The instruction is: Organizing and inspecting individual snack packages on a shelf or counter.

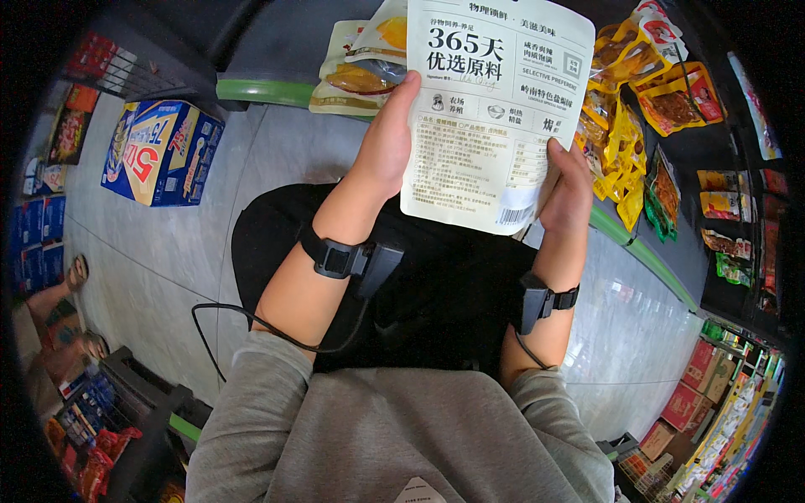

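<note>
Between my hands is a pale cream food pouch (465,144), tilted slightly, its printed side with text and a barcode facing me. My left hand (387,132) grips its left edge, thumb in front and the other fingers hidden behind. On the lower right edge, my right hand (566,182) holds it the same way. Just behind the pouch on the left, packaged snack pouches (358,78) with clear windows rest on the dark shelf (277,47). Yellow snack bags (619,157) lie on the shelf to the right of my right hand.
A blue carton (163,154) stands on the grey tiled floor (258,151) to the left. Green trim (251,90) edges the shelf. Another person's legs and sandalled feet (75,273) are at far left. Red boxes (688,402) sit low right. A cable (251,308) loops from my left wrist strap.
</note>
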`<state>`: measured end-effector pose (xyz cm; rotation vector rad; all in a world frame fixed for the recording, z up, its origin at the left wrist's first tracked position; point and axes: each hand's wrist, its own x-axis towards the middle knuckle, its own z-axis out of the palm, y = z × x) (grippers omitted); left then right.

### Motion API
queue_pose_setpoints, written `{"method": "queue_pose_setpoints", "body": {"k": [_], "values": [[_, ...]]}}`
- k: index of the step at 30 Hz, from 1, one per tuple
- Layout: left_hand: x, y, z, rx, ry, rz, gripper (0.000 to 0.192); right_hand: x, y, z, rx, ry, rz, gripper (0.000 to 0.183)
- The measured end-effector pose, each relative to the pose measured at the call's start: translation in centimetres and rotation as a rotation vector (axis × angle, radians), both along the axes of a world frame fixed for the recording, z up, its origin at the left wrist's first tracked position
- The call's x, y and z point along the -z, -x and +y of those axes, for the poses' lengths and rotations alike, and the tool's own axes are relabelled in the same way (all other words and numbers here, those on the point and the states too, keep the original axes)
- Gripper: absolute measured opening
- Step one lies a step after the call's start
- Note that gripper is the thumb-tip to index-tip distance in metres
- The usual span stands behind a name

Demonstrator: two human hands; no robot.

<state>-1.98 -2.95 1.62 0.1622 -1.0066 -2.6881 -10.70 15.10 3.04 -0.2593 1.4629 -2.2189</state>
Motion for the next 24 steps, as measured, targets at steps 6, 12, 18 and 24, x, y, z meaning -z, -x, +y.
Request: {"method": "queue_pose_setpoints", "body": {"k": [6, 12, 18, 24], "values": [[0.0, 0.0, 0.0, -0.028, -0.007, -0.106, 0.049, 1.4, 0.4, 0.0, 0.001, 0.034, -0.034, 0.038], [2.3, 0.8, -0.8, -0.028, 0.044, -0.121, 0.052, 2.6, 0.6, -0.5, -0.033, 0.028, -0.041, 0.035], [3.9, 1.4, -0.6, -0.042, 0.072, -0.204, 0.055, 5.1, 1.3, -0.6, -0.037, 0.08, -0.098, 0.032], [5.1, 1.7, -0.4, -0.019, 0.116, -0.211, 0.054, 7.5, 1.7, -0.3, -0.035, 0.027, -0.12, 0.033]]}}
